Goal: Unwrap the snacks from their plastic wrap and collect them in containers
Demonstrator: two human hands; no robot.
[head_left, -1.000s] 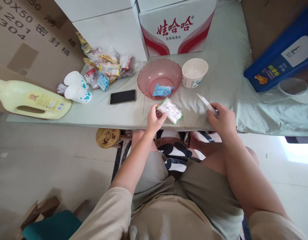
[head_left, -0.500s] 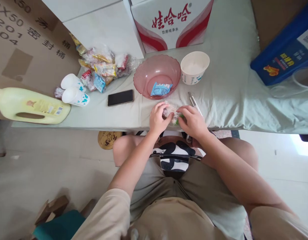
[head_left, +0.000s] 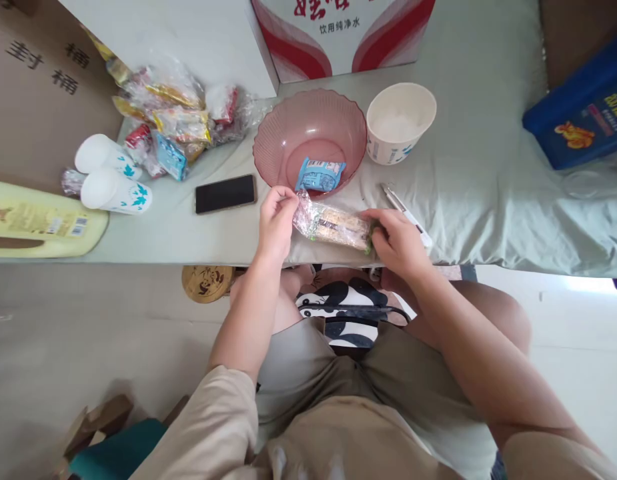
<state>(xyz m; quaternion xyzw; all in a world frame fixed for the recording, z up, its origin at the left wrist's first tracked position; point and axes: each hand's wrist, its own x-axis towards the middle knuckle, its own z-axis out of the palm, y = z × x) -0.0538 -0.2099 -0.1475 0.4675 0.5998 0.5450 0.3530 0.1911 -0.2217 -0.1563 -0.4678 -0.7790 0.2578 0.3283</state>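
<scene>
Between my hands is a snack bar in a clear plastic wrapper (head_left: pixel 338 227), light brown with a dark strip along its middle and bits of green on the wrapper. My left hand (head_left: pixel 278 223) pinches the crinkled left end of the wrapper. My right hand (head_left: pixel 395 240) grips the other end, with the fingers curled around it. Just behind them stands a pink ribbed bowl (head_left: pixel 273 150), and a blue snack packet (head_left: pixel 320 175) lies inside it. A white paper tub (head_left: pixel 395 133) is right of the bowl. A white and grey utility knife (head_left: pixel 405 212) lies beyond my right hand.
A black phone (head_left: pixel 225 194) lies left of the bowl. Two paper cups (head_left: pixel 115 190) and a heap of wrapped snacks (head_left: pixel 181 123) are farther left, near a yellow jug (head_left: pixel 43 223). White boxes (head_left: pixel 338 40) stand behind; a blue container (head_left: pixel 578 120) is at right.
The hands have moved apart, and the wrapped bar, mostly covered before, now shows stretched between them. The camera view has shifted closer to the table.
</scene>
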